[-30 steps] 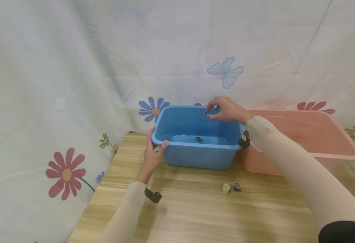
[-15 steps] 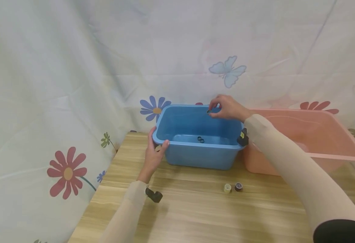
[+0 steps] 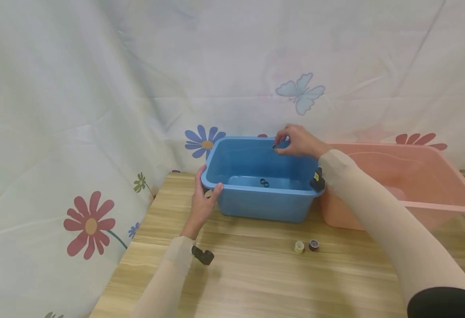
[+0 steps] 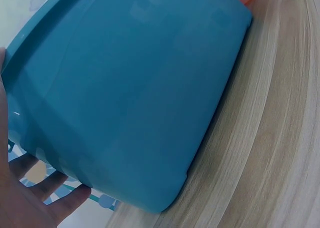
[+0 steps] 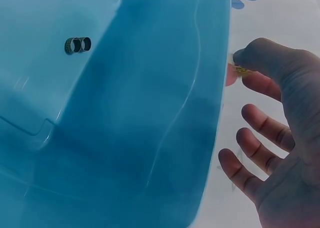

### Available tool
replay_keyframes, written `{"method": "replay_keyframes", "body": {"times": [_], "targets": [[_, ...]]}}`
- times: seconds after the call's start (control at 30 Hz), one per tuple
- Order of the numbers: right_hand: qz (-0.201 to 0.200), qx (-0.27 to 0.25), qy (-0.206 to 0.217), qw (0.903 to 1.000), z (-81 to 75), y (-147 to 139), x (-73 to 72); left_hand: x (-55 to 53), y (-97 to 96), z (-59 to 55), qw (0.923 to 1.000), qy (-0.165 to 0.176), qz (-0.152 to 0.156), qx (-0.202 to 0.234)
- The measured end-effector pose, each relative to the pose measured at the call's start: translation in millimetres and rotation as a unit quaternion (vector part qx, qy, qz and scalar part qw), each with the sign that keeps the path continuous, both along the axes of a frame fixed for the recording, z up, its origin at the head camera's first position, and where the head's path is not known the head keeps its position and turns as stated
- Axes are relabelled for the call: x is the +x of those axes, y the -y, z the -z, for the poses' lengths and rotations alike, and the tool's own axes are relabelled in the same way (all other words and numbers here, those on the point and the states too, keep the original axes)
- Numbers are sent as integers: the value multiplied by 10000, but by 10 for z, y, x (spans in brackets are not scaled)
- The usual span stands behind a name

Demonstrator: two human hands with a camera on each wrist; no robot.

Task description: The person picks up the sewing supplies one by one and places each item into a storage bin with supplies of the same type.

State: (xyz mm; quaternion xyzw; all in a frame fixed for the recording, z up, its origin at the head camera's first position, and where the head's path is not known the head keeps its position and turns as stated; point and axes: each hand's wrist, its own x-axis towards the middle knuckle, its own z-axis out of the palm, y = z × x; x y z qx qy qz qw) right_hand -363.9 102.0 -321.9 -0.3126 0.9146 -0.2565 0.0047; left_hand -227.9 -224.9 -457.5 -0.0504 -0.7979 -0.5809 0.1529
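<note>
Ring [image 3: 274,147] sits pinched in the right hand [image 3: 299,142], the free fingers [image 5: 254,149] spread, near the back rim of the blue tub [image 3: 264,205]. Two more rings [image 5: 68,46] lie touching inside. The left hand [image 3: 202,204] grips its near left corner. A pink tub [image 3: 439,206] stands beside; a pale cap [image 3: 299,247] and dark cap [image 3: 313,246] sit in front.

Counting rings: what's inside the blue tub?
Two dark rings lie together inside the blue tub; in the head view, its near wall hides the front of the floor.
</note>
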Motion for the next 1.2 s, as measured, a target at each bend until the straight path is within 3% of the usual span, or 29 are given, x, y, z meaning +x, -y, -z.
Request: {"method": "replay_keyframes", "body": {"times": [0.2, 0.77, 1.2], "targets": [[184, -27, 17, 9998, 4, -15, -15, -3, -4, 1, 10000, -41, -28, -51], [137, -58, 28, 9999, -12, -42, -5, -21, -8, 12, 10000, -46, 4, -60], [-179, -123, -225, 9995, -212, -71, 149, -53, -14, 0, 10000, 13, -5, -40]]}}
